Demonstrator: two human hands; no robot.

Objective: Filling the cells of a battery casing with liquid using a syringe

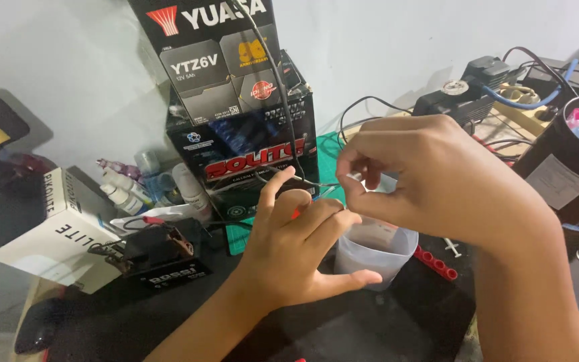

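Note:
My left hand (299,248) is over the dark tabletop with its fingers curled around something small and red that is mostly hidden, and a thin dark wire (283,100) runs up from it. My right hand (430,181) hovers above a translucent plastic cup (376,251), thumb and forefinger pinched on a small pale piece near the wire's end. The two hands nearly touch above the cup. A small black battery (169,258) with clips on its terminals sits to the left of my left hand.
Two black battery boxes (249,141) are stacked at the back. A white box (41,228) lies at left beside several small bottles (125,188). A red strip (437,263) lies right of the cup. A black cylinder container (564,167), cables and a power strip (524,110) crowd the right.

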